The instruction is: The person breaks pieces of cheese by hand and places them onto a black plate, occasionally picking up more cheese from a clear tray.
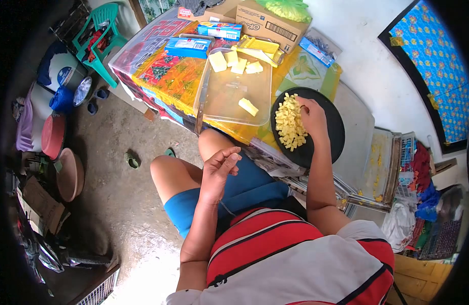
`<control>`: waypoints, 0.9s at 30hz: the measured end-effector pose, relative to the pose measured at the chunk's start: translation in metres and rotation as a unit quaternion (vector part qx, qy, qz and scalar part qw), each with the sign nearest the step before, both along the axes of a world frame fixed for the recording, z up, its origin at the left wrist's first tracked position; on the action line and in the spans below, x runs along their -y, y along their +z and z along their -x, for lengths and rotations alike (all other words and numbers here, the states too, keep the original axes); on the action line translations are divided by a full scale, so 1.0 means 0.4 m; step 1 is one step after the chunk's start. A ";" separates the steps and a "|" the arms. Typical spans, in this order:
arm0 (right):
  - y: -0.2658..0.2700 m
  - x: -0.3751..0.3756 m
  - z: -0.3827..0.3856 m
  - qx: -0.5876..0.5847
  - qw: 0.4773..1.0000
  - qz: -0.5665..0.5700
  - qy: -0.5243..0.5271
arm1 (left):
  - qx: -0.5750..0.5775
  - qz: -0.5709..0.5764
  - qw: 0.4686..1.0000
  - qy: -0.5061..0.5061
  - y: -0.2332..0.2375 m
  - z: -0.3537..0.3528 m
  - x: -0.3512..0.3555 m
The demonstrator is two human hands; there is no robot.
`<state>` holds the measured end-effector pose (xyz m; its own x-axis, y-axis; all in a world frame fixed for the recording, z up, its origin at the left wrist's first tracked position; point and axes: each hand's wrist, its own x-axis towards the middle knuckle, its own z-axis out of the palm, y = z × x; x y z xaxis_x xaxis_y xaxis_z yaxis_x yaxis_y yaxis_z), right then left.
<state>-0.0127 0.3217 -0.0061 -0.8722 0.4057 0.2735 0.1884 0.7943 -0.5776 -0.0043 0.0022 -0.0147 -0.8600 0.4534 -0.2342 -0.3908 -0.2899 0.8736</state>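
My right hand (313, 120) reaches over a round black tray (330, 137), its fingers bent down at the edge of a pile of small pale yellow cubes (289, 124), which look like cheese. The fingertips are partly hidden. My left hand (221, 170) is raised above my lap with the fingers curled in and the thumb against them; what they hold, if anything, does not show. Beside the black tray lies a clear plastic tray (224, 104) with several yellow slabs (218, 61) at its far end and one separate piece (248, 107) nearer me. A narrow brownish strip (200, 116) rests along its left edge.
Blue boxes (187, 48), yellow packaging (260, 49) and a cardboard carton (267, 25) stand at the back of the table. A green chair (99, 30), basins (69, 175) and slippers (132, 160) are on the left. A framed panel (387, 170) and baskets are on the right.
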 end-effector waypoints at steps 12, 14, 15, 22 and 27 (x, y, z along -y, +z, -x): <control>-0.051 0.225 0.140 0.000 0.988 -0.130 0.084 | 0.007 0.000 1.000 0.013 0.004 -0.008 0.015; -0.060 0.242 0.167 0.046 0.988 -0.135 0.055 | 0.006 0.003 1.000 0.022 0.000 -0.006 0.025; -0.066 0.244 0.180 0.080 0.984 -0.145 0.063 | 0.007 0.002 1.000 0.025 0.002 -0.005 0.029; -0.109 0.250 0.210 0.028 0.964 0.215 0.151 | 0.002 -0.009 0.999 0.031 -0.011 0.009 0.040; 0.066 0.344 0.124 0.072 0.819 0.504 0.267 | -0.045 0.022 0.996 0.077 -0.003 0.056 0.050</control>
<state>-0.0622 0.1839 0.0201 -0.9923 -0.0872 -0.0874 0.0944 -0.0797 -0.9923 -0.0267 -0.0176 -0.0158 -0.9373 0.3048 -0.1693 -0.2634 -0.3010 0.9165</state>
